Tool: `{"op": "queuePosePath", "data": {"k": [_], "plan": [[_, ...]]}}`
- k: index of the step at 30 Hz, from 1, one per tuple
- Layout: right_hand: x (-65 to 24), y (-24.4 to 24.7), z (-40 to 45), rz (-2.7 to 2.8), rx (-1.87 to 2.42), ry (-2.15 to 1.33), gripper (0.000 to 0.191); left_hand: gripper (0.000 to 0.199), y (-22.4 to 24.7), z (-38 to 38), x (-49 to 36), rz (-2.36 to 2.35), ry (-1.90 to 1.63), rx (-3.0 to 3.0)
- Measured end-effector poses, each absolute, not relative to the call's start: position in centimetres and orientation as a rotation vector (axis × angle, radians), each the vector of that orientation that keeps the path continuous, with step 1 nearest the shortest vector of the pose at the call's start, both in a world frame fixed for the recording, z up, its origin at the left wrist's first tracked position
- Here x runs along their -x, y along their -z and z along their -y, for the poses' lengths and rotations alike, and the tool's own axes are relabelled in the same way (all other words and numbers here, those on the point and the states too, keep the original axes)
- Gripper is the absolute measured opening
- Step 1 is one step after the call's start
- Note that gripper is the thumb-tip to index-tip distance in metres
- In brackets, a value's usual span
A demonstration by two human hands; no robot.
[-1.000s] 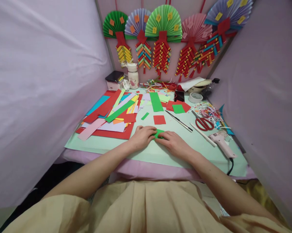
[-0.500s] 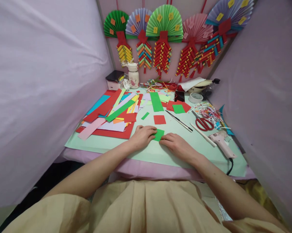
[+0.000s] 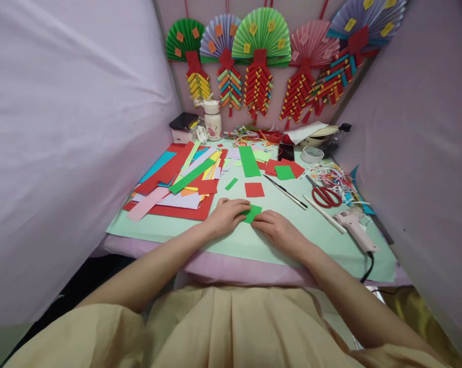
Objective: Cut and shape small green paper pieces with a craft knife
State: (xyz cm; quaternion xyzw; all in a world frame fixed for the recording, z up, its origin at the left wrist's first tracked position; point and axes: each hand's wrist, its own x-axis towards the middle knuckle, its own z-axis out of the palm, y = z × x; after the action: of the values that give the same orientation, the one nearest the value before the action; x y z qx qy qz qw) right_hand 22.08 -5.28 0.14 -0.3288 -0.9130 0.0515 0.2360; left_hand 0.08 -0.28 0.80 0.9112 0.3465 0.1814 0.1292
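A small green paper square (image 3: 254,213) lies near the table's front edge between my two hands. My left hand (image 3: 229,214) has its closed fingertips on the square's left side. From the right, my right hand (image 3: 279,227) holds its fingers together at the lower right corner of the same square. Just beyond it lies a red paper square (image 3: 254,189). A narrow green strip (image 3: 231,184) is up and to the left of that.
Coloured paper sheets (image 3: 177,200) are piled at the left. On the right are a black-tipped tool (image 3: 286,193), a white stick (image 3: 325,214), red-handled scissors (image 3: 326,197) and a glue gun (image 3: 356,230). Behind stand a bottle (image 3: 213,121) and a tape roll (image 3: 312,155).
The view has shifted slightly, so the table and its things appear a little further right. Both hands keep nearly the same place at the green square.
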Motion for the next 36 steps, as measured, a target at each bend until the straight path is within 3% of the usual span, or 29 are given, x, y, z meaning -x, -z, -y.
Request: {"op": "queuePosePath", "data": {"k": [6, 12, 26, 36], "plan": [[-22.3, 0.1, 5.3, 2.487, 0.909, -0.171, 0.031, 0.029, -1.5, -1.0, 0.9, -0.545, -0.425, -2.882], [-22.3, 0.2, 5.3, 2.482, 0.917, -0.185, 0.032, 0.027, -1.8, -1.0, 0.9, -0.398, -0.346, -2.937], [-22.2, -0.3, 5.4, 2.474, 0.895, -0.165, 0.03, 0.033, -2.2, -0.7, 4.0, -0.536, -0.376, -3.007], [-21.8, -0.5, 5.4, 2.572, 1.005, -0.068, 0.026, 0.029, -0.8, 0.3, 1.7, -0.518, -0.477, -2.933]]}}
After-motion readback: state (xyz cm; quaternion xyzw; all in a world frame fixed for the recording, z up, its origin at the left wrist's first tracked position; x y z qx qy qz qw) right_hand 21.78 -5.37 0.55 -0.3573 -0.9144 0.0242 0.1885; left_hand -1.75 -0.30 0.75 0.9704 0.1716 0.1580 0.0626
